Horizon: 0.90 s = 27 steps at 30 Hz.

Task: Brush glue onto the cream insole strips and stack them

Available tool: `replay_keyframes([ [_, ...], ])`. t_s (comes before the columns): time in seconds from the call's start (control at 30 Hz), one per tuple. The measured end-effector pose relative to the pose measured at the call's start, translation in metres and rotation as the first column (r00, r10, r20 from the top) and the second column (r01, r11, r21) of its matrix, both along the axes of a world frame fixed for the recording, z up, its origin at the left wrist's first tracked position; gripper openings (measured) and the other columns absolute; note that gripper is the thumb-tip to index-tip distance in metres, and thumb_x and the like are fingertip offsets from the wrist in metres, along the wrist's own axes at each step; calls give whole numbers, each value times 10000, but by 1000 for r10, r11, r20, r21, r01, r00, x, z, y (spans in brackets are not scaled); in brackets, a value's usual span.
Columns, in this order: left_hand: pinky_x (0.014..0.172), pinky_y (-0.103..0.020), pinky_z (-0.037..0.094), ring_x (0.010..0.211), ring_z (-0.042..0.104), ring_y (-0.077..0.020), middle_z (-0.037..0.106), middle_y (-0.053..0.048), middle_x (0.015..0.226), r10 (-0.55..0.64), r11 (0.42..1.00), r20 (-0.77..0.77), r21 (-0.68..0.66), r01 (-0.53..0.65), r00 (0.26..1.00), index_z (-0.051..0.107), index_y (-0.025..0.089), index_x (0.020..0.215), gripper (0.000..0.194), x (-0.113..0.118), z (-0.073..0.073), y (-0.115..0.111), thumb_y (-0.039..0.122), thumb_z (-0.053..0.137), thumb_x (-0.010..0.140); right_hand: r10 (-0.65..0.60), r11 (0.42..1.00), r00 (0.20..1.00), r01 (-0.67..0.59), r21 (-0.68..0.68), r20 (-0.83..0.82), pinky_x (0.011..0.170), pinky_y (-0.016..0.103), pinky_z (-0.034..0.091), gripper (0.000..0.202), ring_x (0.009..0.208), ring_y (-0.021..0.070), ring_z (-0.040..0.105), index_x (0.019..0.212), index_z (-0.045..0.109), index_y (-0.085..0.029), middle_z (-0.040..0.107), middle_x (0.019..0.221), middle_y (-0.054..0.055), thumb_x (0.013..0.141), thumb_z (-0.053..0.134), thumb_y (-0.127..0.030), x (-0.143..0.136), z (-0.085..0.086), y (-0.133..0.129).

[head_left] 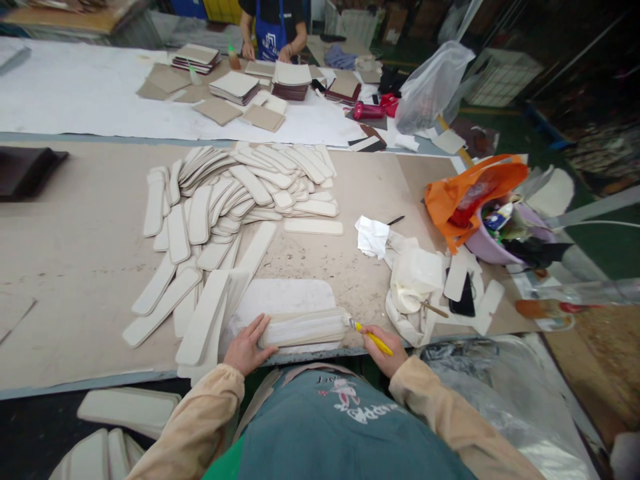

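Note:
My left hand (249,343) rests at the left end of a fanned stack of pale strips (303,328), its thumb and fingers spread apart. Closed round the yellow handle of a small brush (373,337), my right hand (386,351) is at the stack's other end. The brush's tip meets the right edge of the strips; its bristles are too small to make out. Under the stack lies a pale sheet with rounded corners (287,293). Just left of my left hand, several long cream pieces (203,320) overlap at the table's front edge.
A large heap of cream strips (240,193) covers the table's middle. To the right are a white tub (417,277) with a stick across it, a phone (463,297), and a purple basin (493,247) with an orange bag (470,193). A co-worker (274,33) stands across the far table.

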State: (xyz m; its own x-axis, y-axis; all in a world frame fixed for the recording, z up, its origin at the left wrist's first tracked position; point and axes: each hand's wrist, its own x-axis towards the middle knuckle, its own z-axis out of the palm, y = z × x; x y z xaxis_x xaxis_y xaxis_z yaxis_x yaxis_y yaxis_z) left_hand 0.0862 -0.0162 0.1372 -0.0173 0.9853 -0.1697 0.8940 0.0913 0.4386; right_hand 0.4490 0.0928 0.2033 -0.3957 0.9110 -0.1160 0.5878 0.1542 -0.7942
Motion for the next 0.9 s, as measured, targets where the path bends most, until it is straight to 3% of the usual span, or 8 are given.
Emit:
replay_keyframes([
  [0.1, 925, -428, 456, 1176, 491, -285, 395, -92, 1408, 13, 1000, -2, -8, -13, 1000, 297, 259, 1384, 761, 1, 1, 0, 552, 560, 733, 50, 997, 998, -51, 50, 23, 612, 280, 480, 249, 617, 159, 594, 926, 615, -190, 657, 760, 53, 855, 432, -343, -1, 6, 3],
  [0.2, 916, -438, 460, 1178, 488, -292, 392, -96, 1409, 35, 999, -3, -24, -35, 999, 298, 258, 1384, 759, 4, 4, -1, 531, 572, 731, 138, 986, 988, -143, 88, 63, 688, 307, 493, 234, 717, 187, 632, 946, 617, -199, 674, 835, 71, 858, 435, -319, -10, -1, 1],
  [0.33, 941, -443, 442, 1192, 475, -297, 381, -109, 1414, 52, 997, 26, -64, -50, 998, 303, 240, 1383, 795, 6, 9, -1, 498, 619, 701, 287, 951, 956, -292, 98, 59, 727, 316, 495, 233, 775, 201, 647, 982, 617, -204, 681, 875, 78, 864, 436, -291, -36, -13, -6],
  [0.47, 998, -450, 394, 1250, 414, -297, 367, -132, 1419, 82, 995, 88, -65, -77, 993, 265, 206, 1398, 882, 7, 11, -2, 515, 649, 666, 402, 914, 914, -398, 77, -53, 700, 283, 492, 217, 748, 184, 645, 980, 618, -205, 678, 841, 56, 866, 448, -277, -65, -9, -12],
  [0.63, 1029, -426, 374, 1274, 386, -279, 371, -162, 1409, 150, 987, 126, -85, -140, 981, 224, 140, 1407, 945, 2, 14, -8, 516, 652, 653, 320, 921, 916, -361, -147, -240, 564, 237, 476, 206, 587, 140, 603, 958, 610, -204, 649, 709, 16, 860, 469, -319, -97, 0, -13],
  [0.73, 1032, -414, 374, 1273, 387, -271, 368, -152, 1413, 158, 986, 110, -75, -150, 981, 292, 157, 1384, 852, -3, 16, -12, 477, 643, 677, 234, 875, 914, -346, -337, -330, 508, 224, 465, 235, 514, 121, 571, 967, 586, -196, 626, 658, -5, 866, 451, -361, -118, -2, -13],
  [0.9, 978, -431, 418, 1232, 427, -293, 295, -127, 1451, 127, 989, 101, -87, -119, 987, 292, 245, 1385, 897, -7, 23, -8, 420, 711, 612, 202, 822, 901, -369, -434, -384, 538, 224, 472, 236, 519, 112, 569, 933, 572, -189, 613, 642, -21, 845, 470, -384, -151, -7, -14],
])
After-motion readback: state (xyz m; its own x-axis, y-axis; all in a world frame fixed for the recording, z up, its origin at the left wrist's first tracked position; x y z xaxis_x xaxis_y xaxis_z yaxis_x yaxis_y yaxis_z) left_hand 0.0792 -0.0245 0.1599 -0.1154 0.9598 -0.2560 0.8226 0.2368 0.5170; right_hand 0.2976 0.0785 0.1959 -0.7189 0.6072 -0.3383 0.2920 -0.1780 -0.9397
